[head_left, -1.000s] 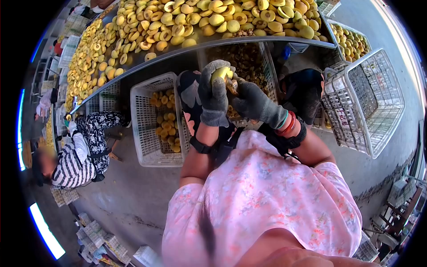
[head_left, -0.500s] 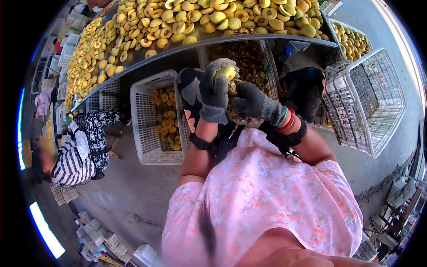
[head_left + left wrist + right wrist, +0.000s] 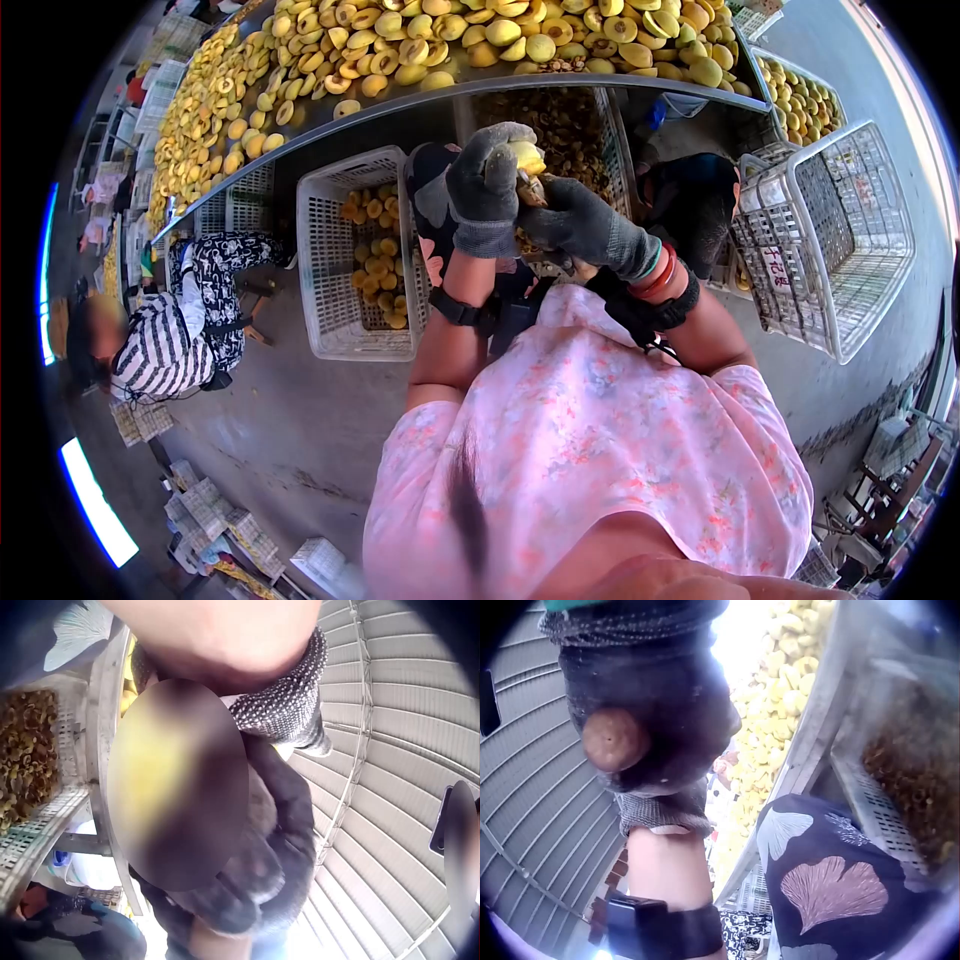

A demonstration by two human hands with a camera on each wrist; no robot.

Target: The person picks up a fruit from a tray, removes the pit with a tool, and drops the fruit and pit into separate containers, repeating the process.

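In the head view my left hand (image 3: pixel 485 195), in a dark grey knit glove, holds a yellow peach (image 3: pixel 528 157) with the fingers curled round it. My right hand (image 3: pixel 585 225), gloved alike, is right beside it and grips a tool whose rounded wooden handle end (image 3: pixel 615 740) sticks out of the fist in the right wrist view. The working end of this tool is hidden among the fingers and brown matter (image 3: pixel 532 190) at the peach. A blurred patch covers most of the hold in the left wrist view, with yellow showing through.
A metal-edged table (image 3: pixel 400 108) piled with halved peaches (image 3: pixel 420 50) spans the front. Below it stands a crate of brown scraps (image 3: pixel 922 780). A white crate (image 3: pixel 312 270) with peaches stands left, a tilted white crate (image 3: pixel 850 240) right. Another person (image 3: pixel 165 350) sits at the left.
The peach has turned in my left hand and shows a rounder yellow side. My right hand stays against it with the tool. The seated person's hand has moved back from the table edge.
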